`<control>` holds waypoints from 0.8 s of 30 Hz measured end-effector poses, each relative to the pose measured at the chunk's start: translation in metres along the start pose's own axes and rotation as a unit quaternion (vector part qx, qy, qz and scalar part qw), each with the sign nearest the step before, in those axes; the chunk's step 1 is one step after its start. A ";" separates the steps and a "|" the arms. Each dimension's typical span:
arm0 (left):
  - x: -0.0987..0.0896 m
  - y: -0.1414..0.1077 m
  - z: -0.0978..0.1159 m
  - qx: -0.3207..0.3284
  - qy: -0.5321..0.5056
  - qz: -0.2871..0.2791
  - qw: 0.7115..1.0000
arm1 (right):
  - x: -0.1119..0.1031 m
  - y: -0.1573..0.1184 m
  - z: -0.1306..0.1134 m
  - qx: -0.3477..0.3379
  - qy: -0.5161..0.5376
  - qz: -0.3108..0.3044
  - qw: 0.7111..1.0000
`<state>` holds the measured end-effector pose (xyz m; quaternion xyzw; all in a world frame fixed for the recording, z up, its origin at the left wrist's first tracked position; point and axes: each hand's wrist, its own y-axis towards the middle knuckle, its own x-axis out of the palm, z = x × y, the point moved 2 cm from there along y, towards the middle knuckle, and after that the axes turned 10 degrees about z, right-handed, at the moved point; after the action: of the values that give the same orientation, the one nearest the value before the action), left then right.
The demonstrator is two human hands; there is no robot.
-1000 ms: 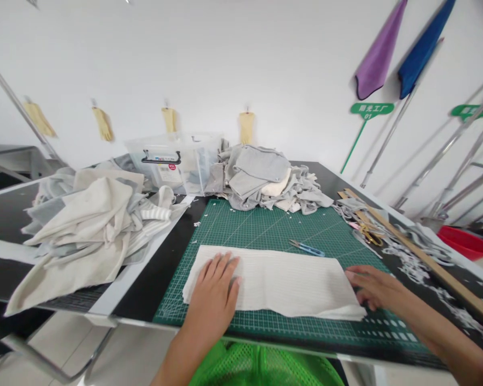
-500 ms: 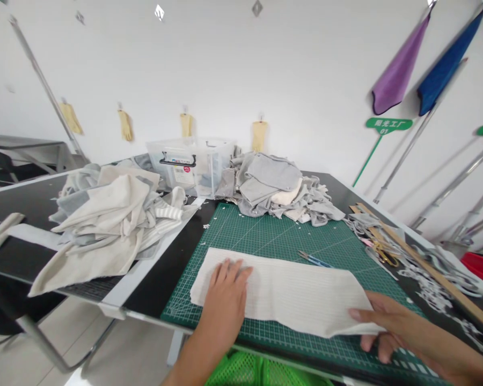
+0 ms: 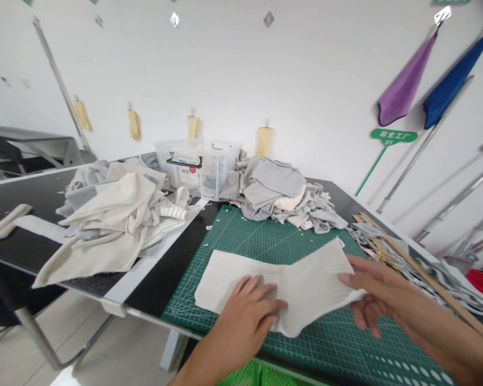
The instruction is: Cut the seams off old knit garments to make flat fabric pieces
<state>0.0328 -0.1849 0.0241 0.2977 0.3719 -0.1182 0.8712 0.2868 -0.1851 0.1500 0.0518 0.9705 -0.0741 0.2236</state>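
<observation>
A long piece of cream ribbed fabric (image 3: 306, 289) lies over the green cutting mat (image 3: 249, 230), its right part lifted off the surface. My left hand (image 3: 251, 316) rests flat on the fabric near its middle, fingers spread. The right end is pinched between the thumb and fingers of my right hand (image 3: 376, 292), which holds it above the mat. The lifted part bends up from a crease just right of my left fingers. The mat behind the raised fabric is partly hidden.
Behind the mat sits a heap of grey fabric pieces (image 3: 277, 187), beside a clear plastic box (image 3: 201, 166). More cream and grey cloth (image 3: 116, 214) is piled on the left. Wooden strips (image 3: 422, 262) and scraps lie along the right edge. A green mesh (image 3: 261, 372) shows below the table.
My right hand has raised the fabric's right end and moved it slightly left, bending the piece. My left hand has slid right towards the middle. The blue-handled snips are now hidden behind the fabric.
</observation>
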 end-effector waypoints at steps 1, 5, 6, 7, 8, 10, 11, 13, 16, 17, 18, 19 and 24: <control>0.001 0.001 -0.001 -0.004 -0.008 0.003 1.000 | 0.009 0.001 -0.009 0.000 0.011 -0.027 1.000; 0.004 0.003 -0.006 -0.054 -0.056 0.042 0.996 | 0.045 0.011 -0.037 -0.014 0.038 -0.102 0.994; 0.003 0.004 -0.007 -0.071 -0.073 0.059 0.993 | 0.055 0.015 -0.042 -0.020 0.042 -0.117 0.992; 0.002 0.005 -0.008 -0.086 -0.091 0.076 0.989 | 0.065 0.019 -0.047 -0.028 0.045 -0.132 0.990; 0.000 0.006 -0.009 -0.099 -0.107 0.092 0.985 | 0.076 0.023 -0.050 -0.037 0.047 -0.146 0.988; -0.005 0.007 -0.009 -0.116 -0.133 0.117 0.977 | 0.097 0.030 -0.056 -0.053 0.046 -0.170 0.983; -0.007 0.008 -0.010 -0.122 -0.141 0.125 0.974 | 0.107 0.033 -0.057 -0.059 0.044 -0.182 0.980; -0.009 0.009 -0.012 -0.137 -0.147 0.140 0.970 | 0.128 0.039 -0.059 -0.070 0.038 -0.203 0.976; -0.010 0.007 -0.016 -0.143 -0.122 0.161 0.969 | 0.156 0.049 -0.056 -0.094 0.021 -0.217 0.971; -0.011 0.006 -0.018 -0.138 -0.106 0.164 0.971 | 0.165 0.052 -0.053 -0.101 0.012 -0.216 0.971; -0.013 0.005 -0.020 -0.131 -0.088 0.161 0.974 | 0.173 0.056 -0.051 -0.105 0.002 -0.214 0.971; -0.015 0.003 -0.023 -0.125 -0.069 0.152 0.978 | 0.179 0.058 -0.049 -0.107 -0.007 -0.213 0.971; -0.046 -0.009 -0.043 -0.167 0.065 0.103 0.978 | 0.198 0.066 -0.043 -0.075 -0.006 -0.214 0.974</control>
<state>-0.0279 -0.1663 0.0294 0.1917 0.4099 0.0552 0.8900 0.0999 -0.0995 0.0932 -0.1749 0.9603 -0.0477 0.2120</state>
